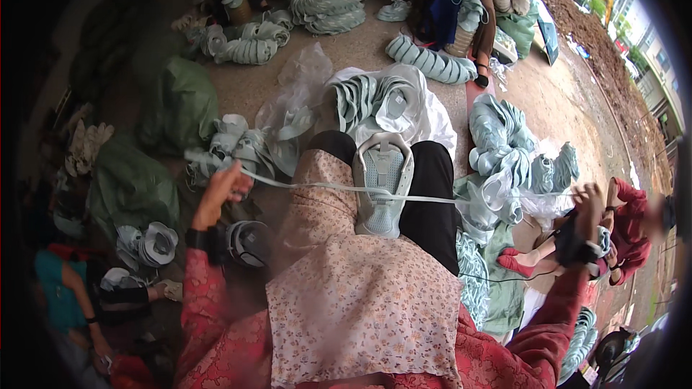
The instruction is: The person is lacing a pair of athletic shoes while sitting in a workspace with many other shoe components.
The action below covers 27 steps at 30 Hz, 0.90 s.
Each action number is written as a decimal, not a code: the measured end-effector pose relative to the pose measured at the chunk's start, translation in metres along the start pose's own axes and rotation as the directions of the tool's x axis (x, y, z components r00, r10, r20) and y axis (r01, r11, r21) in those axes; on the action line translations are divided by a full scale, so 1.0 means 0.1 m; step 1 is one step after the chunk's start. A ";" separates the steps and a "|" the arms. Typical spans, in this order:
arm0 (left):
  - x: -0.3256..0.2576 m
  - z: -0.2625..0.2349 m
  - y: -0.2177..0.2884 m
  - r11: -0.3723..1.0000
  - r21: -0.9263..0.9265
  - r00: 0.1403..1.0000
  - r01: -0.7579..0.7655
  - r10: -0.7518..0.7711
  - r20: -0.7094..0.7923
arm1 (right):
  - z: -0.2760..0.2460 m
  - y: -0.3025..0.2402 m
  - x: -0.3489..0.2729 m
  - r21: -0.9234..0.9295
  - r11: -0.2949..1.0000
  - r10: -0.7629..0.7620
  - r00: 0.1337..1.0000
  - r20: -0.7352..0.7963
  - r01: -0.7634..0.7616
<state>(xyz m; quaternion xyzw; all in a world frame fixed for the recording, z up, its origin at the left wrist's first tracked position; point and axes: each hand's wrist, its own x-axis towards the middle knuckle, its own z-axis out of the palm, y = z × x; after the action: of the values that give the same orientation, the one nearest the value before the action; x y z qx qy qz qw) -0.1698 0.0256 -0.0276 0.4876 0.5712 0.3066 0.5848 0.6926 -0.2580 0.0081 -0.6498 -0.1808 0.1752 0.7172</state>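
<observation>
A pale grey-green shoe upper (383,162) rests upright between my knees, its tongue and mesh toe showing. Across its toe end runs a pale shoelace (310,186), which passes through the upper and is stretched out to both sides. My left hand (229,184), raised off to the left, is closed on one part of it. Far out on the right, my right hand (590,205) has its fingers pinched together on the other end, slightly blurred. A floral apron (360,302) covers my lap.
Stacked uppers on a white sack (432,112) lie just beyond my knees. More bundles of uppers (497,137) and loose laces (472,274) are at right. Green sacks (133,184) stand at left. Several people sit around, one in red (634,223) close to my right hand.
</observation>
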 end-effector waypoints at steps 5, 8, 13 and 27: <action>-0.01 0.55 0.10 0.720 0.456 0.850 -0.523 0.480 0.217 | 1.73 1.00 -1.24 -0.381 0.723 -0.242 0.728 0.641 0.576; -0.12 1.26 0.37 0.501 0.443 0.655 -0.744 0.678 0.333 | 2.70 0.63 -2.40 -0.309 0.585 -0.271 0.539 0.797 0.750; -0.30 1.97 0.47 0.454 0.508 0.678 -0.732 0.405 0.614 | 3.07 0.38 -2.95 -0.103 0.443 -0.200 0.210 0.957 0.890; -0.03 1.33 0.60 0.822 -0.555 0.627 0.125 0.368 0.687 | 2.97 -0.06 -2.75 -0.236 0.799 0.119 0.240 0.964 0.553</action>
<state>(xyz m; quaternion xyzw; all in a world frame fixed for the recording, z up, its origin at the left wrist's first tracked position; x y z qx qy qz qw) -0.0295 0.0142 0.0114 0.4183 0.1153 0.2611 0.8623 0.3075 -0.1344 0.0323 -0.5477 -0.7073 0.3615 0.2630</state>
